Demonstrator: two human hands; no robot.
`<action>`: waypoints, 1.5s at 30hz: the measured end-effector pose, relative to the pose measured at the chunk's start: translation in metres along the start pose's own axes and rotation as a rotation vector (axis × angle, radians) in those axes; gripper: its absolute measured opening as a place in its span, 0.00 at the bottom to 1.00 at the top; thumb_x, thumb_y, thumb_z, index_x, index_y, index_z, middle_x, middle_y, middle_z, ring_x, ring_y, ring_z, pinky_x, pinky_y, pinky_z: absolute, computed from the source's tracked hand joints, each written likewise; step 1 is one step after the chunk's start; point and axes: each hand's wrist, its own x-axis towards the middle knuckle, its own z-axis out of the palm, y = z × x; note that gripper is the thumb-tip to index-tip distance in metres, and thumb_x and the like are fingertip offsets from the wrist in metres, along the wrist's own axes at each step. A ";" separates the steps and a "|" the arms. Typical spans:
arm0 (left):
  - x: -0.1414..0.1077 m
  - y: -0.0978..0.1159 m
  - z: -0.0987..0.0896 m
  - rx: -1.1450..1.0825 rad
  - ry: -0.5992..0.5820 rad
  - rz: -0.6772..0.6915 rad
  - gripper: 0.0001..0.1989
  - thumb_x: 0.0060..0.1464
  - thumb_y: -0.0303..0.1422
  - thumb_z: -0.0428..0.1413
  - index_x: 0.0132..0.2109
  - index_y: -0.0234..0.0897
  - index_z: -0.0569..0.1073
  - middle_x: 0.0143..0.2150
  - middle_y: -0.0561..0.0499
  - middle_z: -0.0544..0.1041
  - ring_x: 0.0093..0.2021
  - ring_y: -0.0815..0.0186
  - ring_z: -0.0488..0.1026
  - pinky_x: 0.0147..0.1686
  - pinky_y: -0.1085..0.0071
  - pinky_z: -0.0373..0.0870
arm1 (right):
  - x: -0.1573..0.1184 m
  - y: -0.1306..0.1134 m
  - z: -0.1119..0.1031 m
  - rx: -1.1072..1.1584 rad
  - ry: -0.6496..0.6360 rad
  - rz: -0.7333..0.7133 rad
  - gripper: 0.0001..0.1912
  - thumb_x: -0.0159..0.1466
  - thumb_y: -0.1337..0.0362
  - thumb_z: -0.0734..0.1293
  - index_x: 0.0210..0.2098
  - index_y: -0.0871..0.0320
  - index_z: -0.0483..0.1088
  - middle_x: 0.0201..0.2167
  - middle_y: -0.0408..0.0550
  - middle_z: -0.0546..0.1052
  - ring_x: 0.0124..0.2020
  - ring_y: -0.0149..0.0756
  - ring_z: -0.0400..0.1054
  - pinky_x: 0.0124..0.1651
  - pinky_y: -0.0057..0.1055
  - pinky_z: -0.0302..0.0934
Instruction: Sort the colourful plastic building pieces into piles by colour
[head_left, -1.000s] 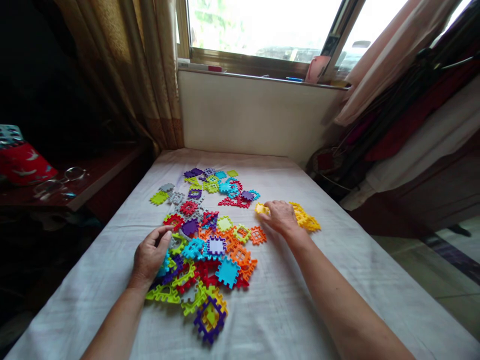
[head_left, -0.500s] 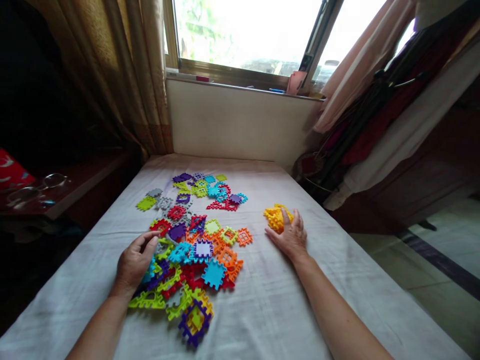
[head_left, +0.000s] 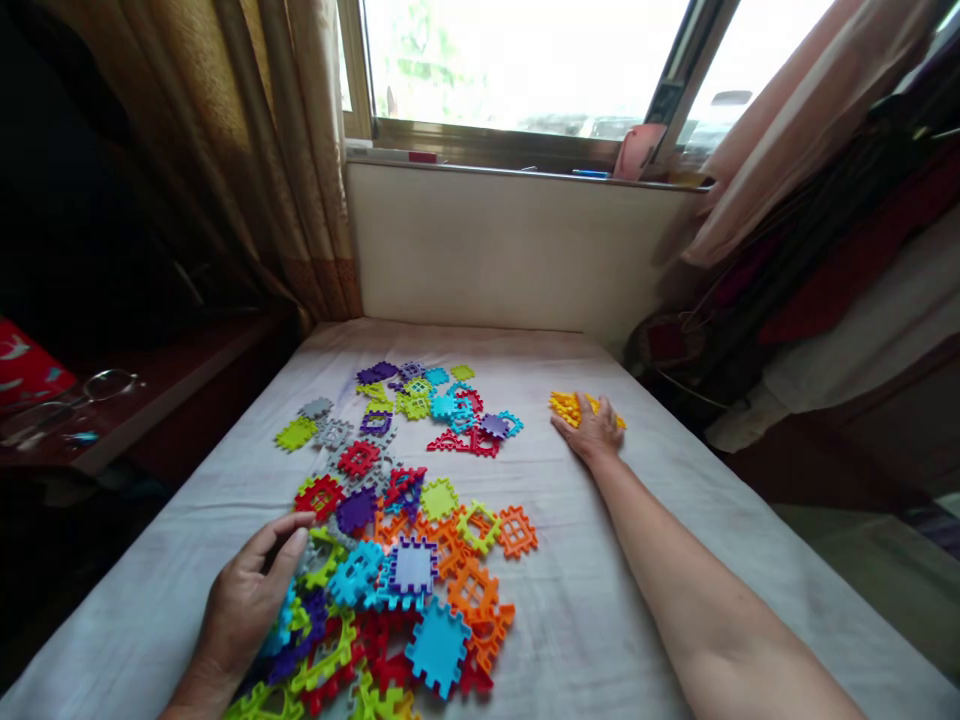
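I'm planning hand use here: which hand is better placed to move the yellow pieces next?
Probably the right hand: it touches the yellow pieces, while the left hand is beside the mixed pile.

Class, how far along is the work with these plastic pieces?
Looks done: yellow pieces grouped apart. In hand: the right hand is on them; the left hand is beside the mixed heap. Seemingly left: that heap, where red, blue, green and orange overlap.

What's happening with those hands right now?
Right hand on yellow interlocking plastic pieces. Left hand beside mixed-colour interlocking plastic pieces. Nothing visible between the yellow pieces and right hand.
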 end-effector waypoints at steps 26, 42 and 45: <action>-0.003 0.024 0.002 -0.193 -0.079 -0.004 0.30 0.51 0.55 0.50 0.46 0.36 0.77 0.45 0.44 0.81 0.48 0.58 0.77 0.52 0.64 0.72 | -0.153 -0.025 -0.018 0.594 -0.226 -0.347 0.46 0.63 0.42 0.59 0.71 0.63 0.47 0.69 0.65 0.57 0.70 0.49 0.52 0.68 0.47 0.51; -0.110 0.038 -0.017 0.604 -0.558 0.362 0.62 0.40 0.55 0.65 0.74 0.53 0.39 0.77 0.43 0.35 0.75 0.39 0.33 0.66 0.33 0.35 | -0.256 -0.042 -0.050 0.233 -0.371 -0.912 0.62 0.47 0.35 0.74 0.72 0.52 0.51 0.73 0.64 0.48 0.73 0.65 0.41 0.68 0.63 0.43; -0.097 0.057 -0.001 0.635 -0.559 0.293 0.57 0.44 0.57 0.62 0.74 0.53 0.43 0.77 0.44 0.37 0.75 0.40 0.34 0.65 0.33 0.36 | -0.247 -0.051 -0.045 0.210 -0.328 -0.814 0.57 0.50 0.38 0.74 0.71 0.54 0.54 0.72 0.65 0.50 0.72 0.63 0.45 0.68 0.60 0.46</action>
